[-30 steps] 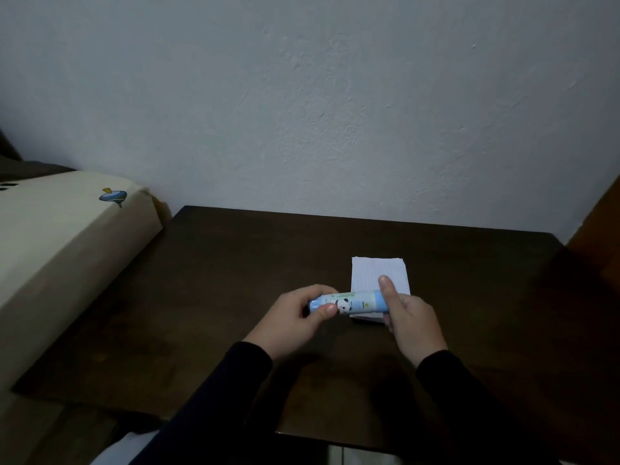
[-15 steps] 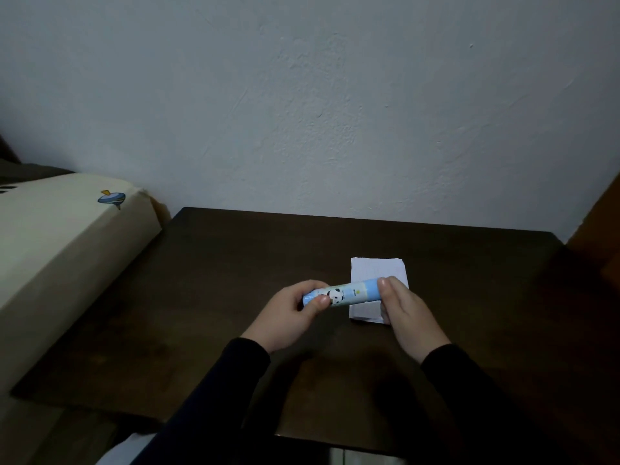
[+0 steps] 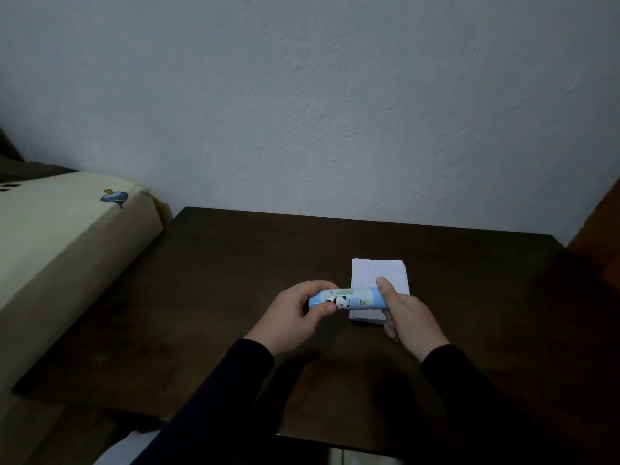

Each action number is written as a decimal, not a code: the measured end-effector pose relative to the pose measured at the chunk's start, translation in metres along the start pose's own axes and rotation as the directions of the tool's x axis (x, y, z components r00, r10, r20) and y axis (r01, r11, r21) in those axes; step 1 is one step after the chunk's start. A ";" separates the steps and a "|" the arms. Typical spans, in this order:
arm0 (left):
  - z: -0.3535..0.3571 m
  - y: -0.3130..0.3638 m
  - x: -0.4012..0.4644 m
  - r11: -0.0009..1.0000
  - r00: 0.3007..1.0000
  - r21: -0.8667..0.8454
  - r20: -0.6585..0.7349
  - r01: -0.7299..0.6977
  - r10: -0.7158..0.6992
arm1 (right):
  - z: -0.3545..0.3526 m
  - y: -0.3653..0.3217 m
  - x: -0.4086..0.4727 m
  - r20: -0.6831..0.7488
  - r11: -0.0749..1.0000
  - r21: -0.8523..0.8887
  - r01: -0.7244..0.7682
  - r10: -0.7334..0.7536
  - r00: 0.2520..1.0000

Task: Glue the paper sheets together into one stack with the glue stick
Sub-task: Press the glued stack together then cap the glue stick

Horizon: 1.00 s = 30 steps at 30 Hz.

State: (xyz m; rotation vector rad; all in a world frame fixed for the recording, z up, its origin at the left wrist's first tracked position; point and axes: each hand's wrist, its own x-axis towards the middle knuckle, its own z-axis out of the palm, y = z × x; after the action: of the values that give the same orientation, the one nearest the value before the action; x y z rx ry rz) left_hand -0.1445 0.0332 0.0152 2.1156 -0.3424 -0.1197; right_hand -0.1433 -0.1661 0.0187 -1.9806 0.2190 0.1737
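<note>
A light blue glue stick (image 3: pixel 352 299) with a panda picture lies level between both hands, above the dark wooden table (image 3: pixel 235 263). My left hand (image 3: pixel 295 317) grips its left end, thumb on the front. My right hand (image 3: pixel 407 315) grips its right end with the thumb laid over the top. Just behind the stick, a small stack of white paper sheets (image 3: pixel 379 275) lies flat on the table, its near edge partly hidden by the stick and my right hand.
A cream padded piece of furniture (image 3: pixel 67 243) with a small blue print borders the table's left side. A pale wall (image 3: pixel 335 112) rises behind the table's far edge. A brown wooden surface (image 3: pixel 600 223) stands at the right.
Both hands with the glue stick have stayed at about the same spot over the paper's near edge. The stick tilted up at the right half a second ago and is level again.
</note>
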 end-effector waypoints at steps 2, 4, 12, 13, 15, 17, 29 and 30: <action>0.001 -0.001 0.001 0.999 0.999 -0.017 0.016 0.029 -0.028 | 0.003 0.001 -0.002 -0.016 0.998 -0.042 0.037 -0.037 0.999; 0.002 -0.001 0.002 0.995 0.997 -0.057 0.032 0.079 -0.077 | 0.004 0.002 -0.005 -0.040 0.992 -0.065 0.105 -0.108 0.993; 0.003 -0.002 0.003 0.994 0.997 -0.081 0.024 0.076 -0.074 | 0.001 0.000 -0.005 0.001 0.992 -0.015 0.124 -0.124 0.992; 0.004 0.000 0.002 0.996 0.998 -0.070 0.014 0.063 -0.062 | 0.001 0.000 -0.004 -0.005 0.994 0.005 0.106 -0.106 0.994; 0.006 0.002 0.002 0.997 0.999 -0.056 -0.003 0.046 -0.047 | 0.000 -0.001 -0.002 -0.019 0.997 -0.006 0.074 -0.074 0.997; 0.007 0.004 0.001 0.999 1.000 -0.032 -0.007 0.027 -0.028 | 0.000 -0.001 -0.001 -0.031 0.997 -0.048 0.054 -0.056 0.998; 0.002 -0.008 0.009 0.986 0.999 -0.163 0.015 0.039 -0.037 | 0.002 0.003 -0.004 -0.029 0.981 -0.009 0.193 -0.193 0.981; 0.001 -0.008 0.009 0.982 0.999 -0.182 0.030 0.045 -0.040 | 0.000 0.003 -0.004 -0.008 0.976 -0.030 0.216 -0.216 0.976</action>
State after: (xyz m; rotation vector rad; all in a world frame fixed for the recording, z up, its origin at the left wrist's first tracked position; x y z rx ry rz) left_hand -0.1342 0.0338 0.0079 1.9412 -0.2908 -0.1966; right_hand -0.1483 -0.1671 0.0172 -2.0192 0.0069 0.0252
